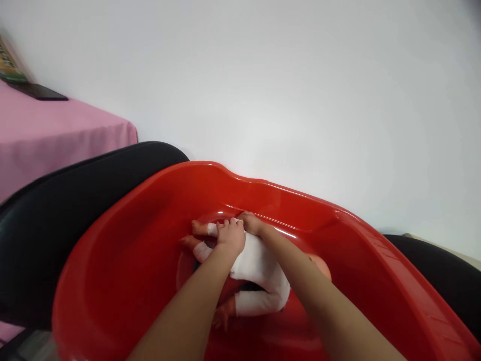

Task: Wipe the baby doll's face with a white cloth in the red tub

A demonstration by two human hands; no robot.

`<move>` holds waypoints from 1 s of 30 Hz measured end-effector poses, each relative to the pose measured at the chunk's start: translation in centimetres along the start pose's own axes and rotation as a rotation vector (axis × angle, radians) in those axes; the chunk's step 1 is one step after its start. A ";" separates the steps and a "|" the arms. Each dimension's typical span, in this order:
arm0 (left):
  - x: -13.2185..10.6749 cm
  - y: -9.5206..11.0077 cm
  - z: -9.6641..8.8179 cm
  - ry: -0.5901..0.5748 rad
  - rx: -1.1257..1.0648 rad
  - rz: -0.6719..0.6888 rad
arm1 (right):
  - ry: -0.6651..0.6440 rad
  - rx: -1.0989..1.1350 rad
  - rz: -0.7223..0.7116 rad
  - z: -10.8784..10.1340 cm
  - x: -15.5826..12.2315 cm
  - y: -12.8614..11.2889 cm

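Note:
A baby doll in white clothes [259, 258] lies inside a red baby bathtub [124, 250]. Its bare feet point left, its head shows partly at the right behind my right forearm, and one arm stretches toward the tub's front. Bent fingers of my left hand [232, 235] grip the clothing around the doll's waist. Just beyond it, my right hand [251, 222] is closed at the far side of the same clothing, its fingertips partly hidden. The two hands are close together.
Black chair backs or seats [86, 195] flank the tub on the left and the right. A pink-covered table [67, 120] at the upper left carries a dark flat device [41, 92] and a colourful package [11, 65]. A white wall [285, 90] rises behind the tub.

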State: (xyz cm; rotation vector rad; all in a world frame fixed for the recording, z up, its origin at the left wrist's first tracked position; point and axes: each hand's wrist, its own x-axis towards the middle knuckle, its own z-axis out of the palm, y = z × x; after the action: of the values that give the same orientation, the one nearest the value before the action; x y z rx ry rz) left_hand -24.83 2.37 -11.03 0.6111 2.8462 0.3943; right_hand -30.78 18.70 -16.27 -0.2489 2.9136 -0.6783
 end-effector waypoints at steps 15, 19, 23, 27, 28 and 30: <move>0.4 0.6 0.5 -0.038 0.001 -0.045 | -0.042 0.275 0.126 -0.2 0.5 -0.3; 0.5 0.6 0.7 -0.036 -0.011 -0.028 | -0.022 0.351 0.075 -0.4 -0.2 -0.7; 0.4 0.7 0.8 -0.034 -0.020 -0.025 | 0.048 0.381 0.035 -0.2 -0.6 -0.8; 0.3 0.9 0.7 -0.020 -0.019 -0.026 | 0.070 0.381 -0.011 0.1 -0.4 -0.7; 0.3 0.9 0.6 -0.017 -0.018 -0.028 | 0.073 0.366 -0.027 0.2 -0.3 -0.5; 0.3 1.0 0.5 -0.026 -0.013 -0.031 | 0.090 0.316 -0.031 0.4 0.3 -0.2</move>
State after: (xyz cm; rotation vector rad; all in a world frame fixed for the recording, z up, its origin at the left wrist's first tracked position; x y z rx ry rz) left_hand -24.56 3.46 -11.24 0.5641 2.8230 0.3965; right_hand -30.94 18.31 -16.53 -0.2323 2.8322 -1.1670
